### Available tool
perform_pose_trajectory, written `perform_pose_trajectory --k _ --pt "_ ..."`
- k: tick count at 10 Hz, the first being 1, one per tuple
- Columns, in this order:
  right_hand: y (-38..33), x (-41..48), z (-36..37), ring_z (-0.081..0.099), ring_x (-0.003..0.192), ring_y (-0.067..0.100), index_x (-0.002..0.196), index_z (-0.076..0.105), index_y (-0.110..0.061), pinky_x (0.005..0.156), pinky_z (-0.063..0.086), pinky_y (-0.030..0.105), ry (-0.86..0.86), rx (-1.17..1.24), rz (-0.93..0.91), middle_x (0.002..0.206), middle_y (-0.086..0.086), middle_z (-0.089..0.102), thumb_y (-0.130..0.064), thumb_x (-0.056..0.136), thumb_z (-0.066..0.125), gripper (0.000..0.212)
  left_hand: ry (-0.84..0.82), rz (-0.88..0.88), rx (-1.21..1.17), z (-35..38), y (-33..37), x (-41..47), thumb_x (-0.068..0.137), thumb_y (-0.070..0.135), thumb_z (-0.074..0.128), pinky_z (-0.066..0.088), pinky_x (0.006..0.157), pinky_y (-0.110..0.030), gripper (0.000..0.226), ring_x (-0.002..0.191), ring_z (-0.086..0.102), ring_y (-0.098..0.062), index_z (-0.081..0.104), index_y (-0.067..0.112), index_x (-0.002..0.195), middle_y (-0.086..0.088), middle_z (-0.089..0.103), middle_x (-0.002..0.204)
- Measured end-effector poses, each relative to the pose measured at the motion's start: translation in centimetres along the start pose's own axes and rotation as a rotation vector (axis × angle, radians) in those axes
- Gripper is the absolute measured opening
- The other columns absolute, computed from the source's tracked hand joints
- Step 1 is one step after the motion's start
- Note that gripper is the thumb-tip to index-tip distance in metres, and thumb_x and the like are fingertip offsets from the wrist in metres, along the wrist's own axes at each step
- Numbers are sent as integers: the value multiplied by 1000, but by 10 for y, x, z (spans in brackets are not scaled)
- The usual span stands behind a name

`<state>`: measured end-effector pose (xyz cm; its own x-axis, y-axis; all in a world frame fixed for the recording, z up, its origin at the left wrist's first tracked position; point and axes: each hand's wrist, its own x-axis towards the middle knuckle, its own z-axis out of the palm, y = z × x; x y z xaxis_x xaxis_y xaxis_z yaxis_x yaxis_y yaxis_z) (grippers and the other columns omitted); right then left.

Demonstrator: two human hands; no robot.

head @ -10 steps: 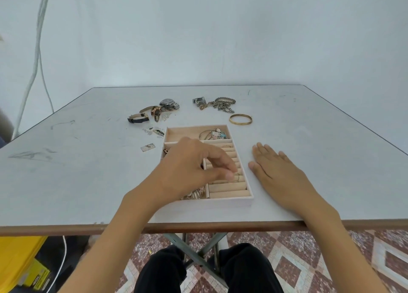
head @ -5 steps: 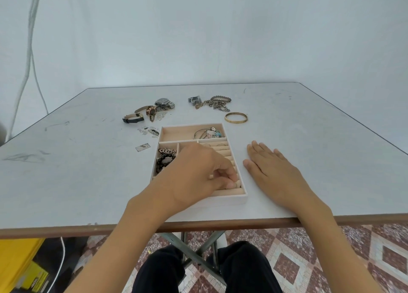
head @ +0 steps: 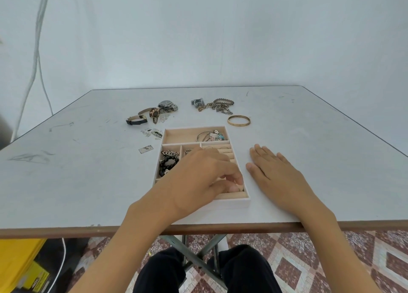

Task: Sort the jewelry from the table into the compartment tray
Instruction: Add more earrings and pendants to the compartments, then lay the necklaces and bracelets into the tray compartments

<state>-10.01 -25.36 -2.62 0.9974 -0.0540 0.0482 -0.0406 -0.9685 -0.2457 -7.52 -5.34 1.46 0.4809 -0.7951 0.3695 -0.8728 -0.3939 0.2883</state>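
The beige compartment tray (head: 239, 201) lies near the table's front edge. My left hand (head: 198, 182) hovers low over its front right ring slots, thumb and fingertips pinched together; anything between them is hidden. My right hand (head: 278, 175) rests flat on the table just right of the tray, holding nothing. Inside the tray are a black bead bracelet (head: 168, 163) and a silver charm bangle (head: 209, 136). Loose on the table beyond the tray are a gold bangle (head: 238, 120), a chain pile (head: 217, 107), watches (head: 164, 107) and small pieces (head: 154, 133).
A small tag (head: 145, 149) lies left of the tray. The table's brown front edge (head: 66, 232) runs across the view, with folding legs and a tiled floor below. A yellow box (head: 15, 261) sits at lower left. Cables (head: 36, 56) hang on the left wall.
My left hand has moved toward me and down onto the tray's front right ring slots, uncovering the left compartments. My right hand has stayed flat beside the tray.
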Motion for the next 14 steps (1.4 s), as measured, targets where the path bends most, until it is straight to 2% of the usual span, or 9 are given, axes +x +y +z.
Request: perform_pose_trajectory --k 4,7,9,11,12,13,14 --pt "0 0 0 -1 146 4 153 10 -21 118 -2 27 8 4 -7 160 -7 3 -41 102 18 55 -43 1 34 1 -1 -1 83 26 60 45 81 -42 14 81 57 -7 72 31 87 15 67 81" --pt "0 -1 -1 -1 146 4 153 10 -21 118 -2 26 7 7 -6 160 -8 3 -40 103 18 55 -69 1 53 -1 -1 1 84 24 64 42 83 -36 13 83 55 -5 73 31 90 15 68 85" --pt "0 -1 -1 -1 146 4 153 11 -21 118 -2 27 8 13 -5 160 -8 3 -40 103 18 55 -64 11 52 0 -2 0 85 24 64 41 85 -38 13 86 57 -6 72 33 91 15 68 86" --pt "0 -1 0 -1 146 3 153 10 -22 118 -2 26 9 12 -4 160 -9 3 -41 102 18 55 -49 1 3 -6 -8 -5 91 29 61 37 89 -27 14 89 57 0 69 33 101 18 68 90" --pt "0 0 -1 -1 146 2 153 10 -22 118 -3 25 11 21 -3 160 -10 3 -42 102 19 55 54 -63 -113 -14 -19 -11 90 35 60 43 89 -27 15 96 59 1 70 34 102 23 68 96" --pt "0 -1 -2 0 146 2 153 11 -23 117 -3 24 7 22 -7 160 -10 4 -42 102 20 55 238 -217 -219 -24 -46 -15 86 38 63 42 84 -17 15 98 58 2 71 34 98 22 68 97" --pt "-1 -2 -3 0 146 2 153 11 -23 117 -3 24 -1 22 -9 160 -10 4 -42 102 20 55 384 -361 -131 -30 -89 -20 89 28 63 41 76 -19 11 92 57 2 69 33 96 20 67 94"
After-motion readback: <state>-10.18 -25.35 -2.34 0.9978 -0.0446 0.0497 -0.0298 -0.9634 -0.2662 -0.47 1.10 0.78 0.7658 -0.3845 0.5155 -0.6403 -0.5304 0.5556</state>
